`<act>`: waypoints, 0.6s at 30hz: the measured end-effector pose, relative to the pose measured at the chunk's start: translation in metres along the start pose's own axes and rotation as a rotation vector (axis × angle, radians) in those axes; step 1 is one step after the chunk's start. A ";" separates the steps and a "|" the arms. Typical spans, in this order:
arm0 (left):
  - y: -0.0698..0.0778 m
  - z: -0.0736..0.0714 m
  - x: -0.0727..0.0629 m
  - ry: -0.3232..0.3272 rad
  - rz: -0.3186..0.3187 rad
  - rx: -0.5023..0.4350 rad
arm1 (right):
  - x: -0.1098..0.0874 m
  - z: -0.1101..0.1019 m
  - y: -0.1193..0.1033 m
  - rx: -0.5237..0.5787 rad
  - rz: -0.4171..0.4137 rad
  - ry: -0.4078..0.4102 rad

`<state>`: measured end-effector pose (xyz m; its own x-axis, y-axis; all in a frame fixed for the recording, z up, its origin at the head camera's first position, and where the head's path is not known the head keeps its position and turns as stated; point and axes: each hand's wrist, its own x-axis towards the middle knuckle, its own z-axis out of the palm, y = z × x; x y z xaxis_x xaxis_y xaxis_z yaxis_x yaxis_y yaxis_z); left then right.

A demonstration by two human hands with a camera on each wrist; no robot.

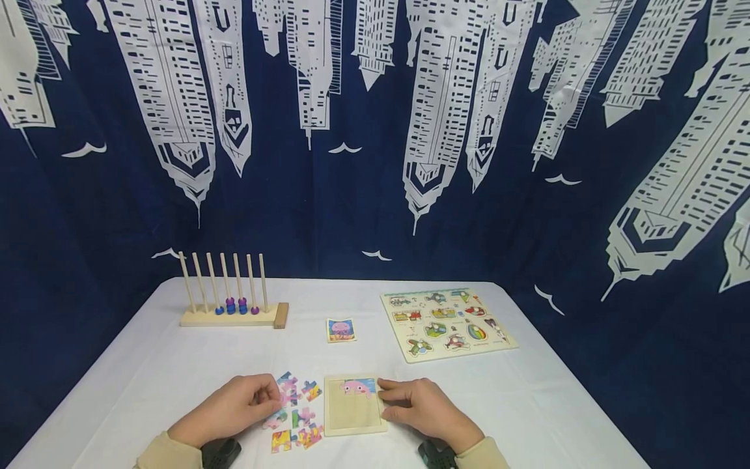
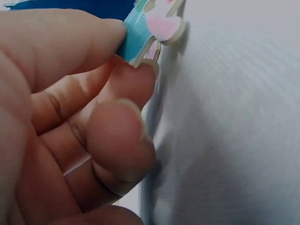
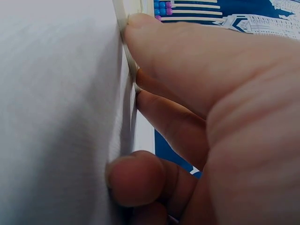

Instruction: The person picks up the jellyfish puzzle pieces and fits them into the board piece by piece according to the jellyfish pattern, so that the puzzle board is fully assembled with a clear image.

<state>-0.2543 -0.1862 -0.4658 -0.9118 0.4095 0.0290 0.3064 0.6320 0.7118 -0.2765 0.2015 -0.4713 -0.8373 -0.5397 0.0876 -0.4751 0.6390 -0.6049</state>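
In the head view, a wooden puzzle tray (image 1: 354,418) lies on the white-covered table (image 1: 328,365) between a person's two hands, with a few joined pieces showing a pink face on blue (image 1: 359,387) set into its upper right part and the rest of its floor bare. The left hand (image 1: 234,407) is at the left, its fingers bent beside a scatter of loose jigsaw pieces (image 1: 303,417) that lies between it and the tray. The right hand (image 1: 426,409) reaches in from the other side, fingers extended and apart from the thumb, touching the tray's right edge. Beyond them stand a bead-and-peg counting rack (image 1: 228,317), a small square picture card (image 1: 341,330) and a wooden vehicle puzzle board (image 1: 448,324), before a navy curtain (image 1: 346,215) printed with white skyscrapers pointing downward. In the left wrist view, the left hand's thumb and a finger pinch a teal and pink jigsaw piece (image 2: 137,37), the other fingers curled below it. In the right wrist view, the right hand's thumb and fingertips rest against the tray's pale edge, with blue and purple beads (image 3: 162,8) visible past the thumb.
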 end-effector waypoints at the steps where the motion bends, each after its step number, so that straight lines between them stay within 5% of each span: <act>1: 0.000 0.000 0.000 -0.003 -0.002 -0.012 | 0.000 0.000 0.000 0.002 -0.001 0.001; 18: -0.003 0.004 0.009 0.063 -0.012 -0.291 | 0.001 0.000 0.003 -0.023 -0.014 0.002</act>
<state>-0.2618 -0.1819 -0.4704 -0.9331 0.3552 0.0563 0.2123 0.4178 0.8834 -0.2788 0.2035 -0.4731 -0.8311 -0.5475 0.0973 -0.4927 0.6439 -0.5853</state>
